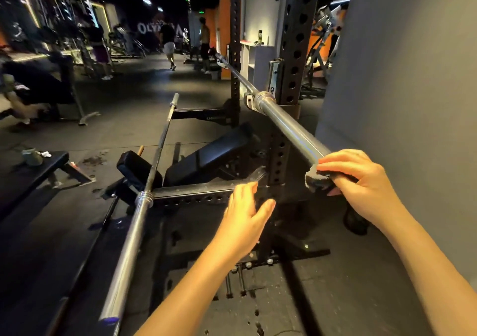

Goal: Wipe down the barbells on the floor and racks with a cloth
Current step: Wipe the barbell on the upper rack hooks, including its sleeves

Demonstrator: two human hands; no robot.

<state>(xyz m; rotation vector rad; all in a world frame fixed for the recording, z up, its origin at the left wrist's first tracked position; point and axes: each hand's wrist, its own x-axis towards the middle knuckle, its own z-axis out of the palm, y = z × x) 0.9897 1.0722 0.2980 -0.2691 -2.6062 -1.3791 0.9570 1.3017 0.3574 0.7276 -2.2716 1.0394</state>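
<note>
Cloth wraps the racked barbell's end, gripped by right hand; left hand hovers released.

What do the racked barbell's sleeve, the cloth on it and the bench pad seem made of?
Barbell sleeve: polished metal, likely chromed steel, given bright streaked reflections. Cloth: grey fabric, perhaps terry, with a fuzzy edge. Bench pad: black vinyl or leather-like cover, smooth with dull sheen.

two barbells, one cloth, two hands, one rack and one padded bench.
</note>
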